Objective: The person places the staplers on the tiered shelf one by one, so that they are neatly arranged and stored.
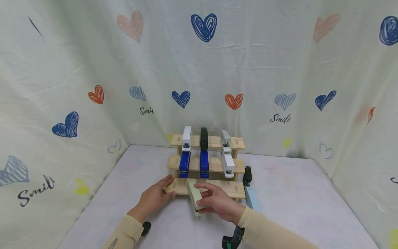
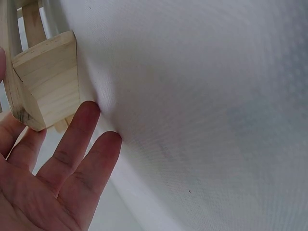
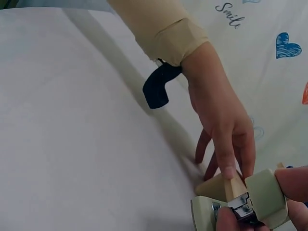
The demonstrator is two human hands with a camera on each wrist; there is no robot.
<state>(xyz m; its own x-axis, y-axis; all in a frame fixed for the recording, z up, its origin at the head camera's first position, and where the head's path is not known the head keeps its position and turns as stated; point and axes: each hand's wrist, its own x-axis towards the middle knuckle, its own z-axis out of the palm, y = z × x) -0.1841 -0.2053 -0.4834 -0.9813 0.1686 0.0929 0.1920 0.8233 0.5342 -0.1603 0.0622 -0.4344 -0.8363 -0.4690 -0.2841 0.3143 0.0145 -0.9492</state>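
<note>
A pale green stapler (image 1: pixel 194 195) is pinched between the thumb and fingers of my right hand (image 1: pixel 217 203), tilted over the front of the lowest step of a three-tier wooden rack (image 1: pixel 233 188). In the right wrist view, the stapler's metal front (image 3: pixel 242 208) shows between its two green parts. My left hand (image 1: pixel 155 197) rests against the left end of that lowest step. Seen from the left wrist, its fingers (image 2: pixel 77 139) are mostly straight, some touching the wood and others near the white cloth.
White (image 1: pixel 187 136), black (image 1: pixel 204 137) and grey-white (image 1: pixel 226 138) staplers stand on the top tier. Two blue staplers (image 1: pixel 185 164) and a white one (image 1: pixel 228 164) occupy the middle. A small black stapler (image 1: pixel 247 175) and a light blue object (image 1: pixel 252 199) lie right of the rack.
</note>
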